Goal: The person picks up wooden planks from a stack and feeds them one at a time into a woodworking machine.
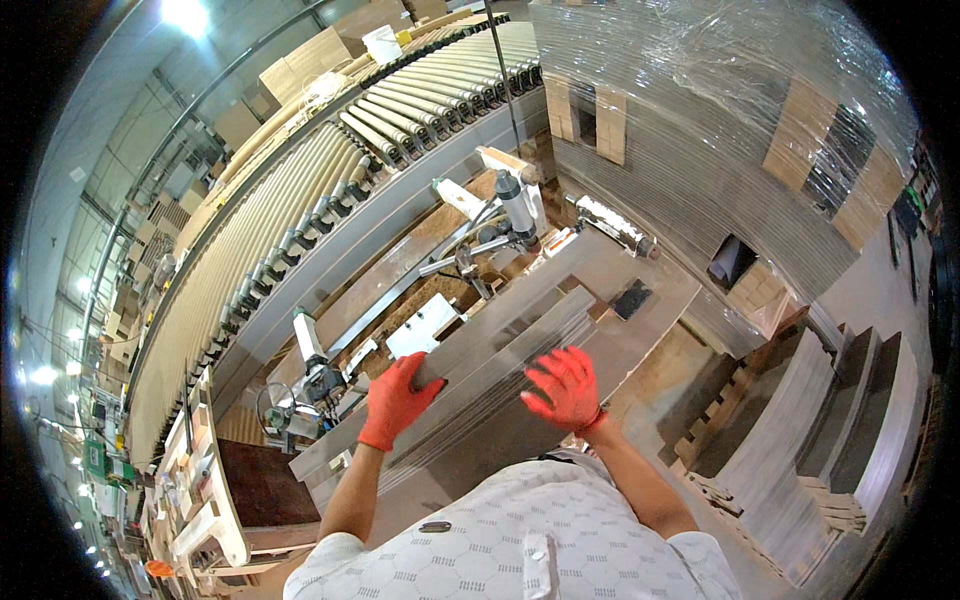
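In front of me several long grey-brown planks [480, 385] lie side by side on a work table [660, 297]. My left hand [396, 398], in a red glove, is over the left part of the planks, its thumb apart from the fingers; it looks open, with nothing seen in it. My right hand [564, 390], gloved in red too, is over the near edge of the planks with its fingers spread and slightly bent. Nothing shows in its grasp. Whether either glove touches the planks, I cannot tell.
Beyond the table are machine parts with a grey cylinder [515, 205] and a roller conveyor [300, 205]. At the far right stands a large board stack wrapped in clear film [690, 130]. Stacked boards [770, 410] sit at my right; a wooden cart [225, 500] stands at left.
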A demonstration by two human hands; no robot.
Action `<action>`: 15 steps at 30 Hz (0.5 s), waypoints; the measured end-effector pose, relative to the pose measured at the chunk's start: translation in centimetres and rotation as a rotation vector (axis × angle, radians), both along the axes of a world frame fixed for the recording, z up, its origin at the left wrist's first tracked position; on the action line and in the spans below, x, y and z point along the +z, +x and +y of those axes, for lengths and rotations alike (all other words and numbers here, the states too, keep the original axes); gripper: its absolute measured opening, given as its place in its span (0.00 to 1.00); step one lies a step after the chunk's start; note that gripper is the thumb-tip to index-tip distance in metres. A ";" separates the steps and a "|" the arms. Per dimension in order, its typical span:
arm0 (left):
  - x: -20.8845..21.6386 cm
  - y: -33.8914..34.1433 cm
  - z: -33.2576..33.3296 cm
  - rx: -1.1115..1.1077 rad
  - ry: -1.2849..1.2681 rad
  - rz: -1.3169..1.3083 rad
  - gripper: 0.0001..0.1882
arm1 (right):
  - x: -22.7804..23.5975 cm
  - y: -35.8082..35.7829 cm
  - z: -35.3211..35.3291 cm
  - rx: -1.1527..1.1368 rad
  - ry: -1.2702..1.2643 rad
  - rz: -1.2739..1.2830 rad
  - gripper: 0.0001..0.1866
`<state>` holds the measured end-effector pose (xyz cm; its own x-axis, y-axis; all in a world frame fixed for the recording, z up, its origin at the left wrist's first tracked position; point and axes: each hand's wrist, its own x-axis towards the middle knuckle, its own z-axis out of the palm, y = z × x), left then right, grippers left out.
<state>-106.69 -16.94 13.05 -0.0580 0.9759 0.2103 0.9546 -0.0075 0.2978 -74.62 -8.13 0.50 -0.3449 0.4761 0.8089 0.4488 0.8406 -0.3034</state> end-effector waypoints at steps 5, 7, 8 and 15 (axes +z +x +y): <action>-6.4 -6.0 2.9 0.070 -0.128 -0.117 0.32 | -6.2 1.3 -1.8 0.176 -0.130 -0.238 0.25; -10.0 -8.3 3.3 0.083 -0.158 -0.135 0.34 | -7.9 1.6 -2.0 0.207 -0.195 -0.291 0.25; -11.7 -9.3 3.5 0.074 -0.155 -0.116 0.34 | -8.6 1.8 -2.0 0.210 -0.227 -0.278 0.25; -18.8 -12.1 5.3 0.048 -0.169 0.057 0.31 | -10.6 2.8 -1.5 0.132 -0.369 -0.211 0.25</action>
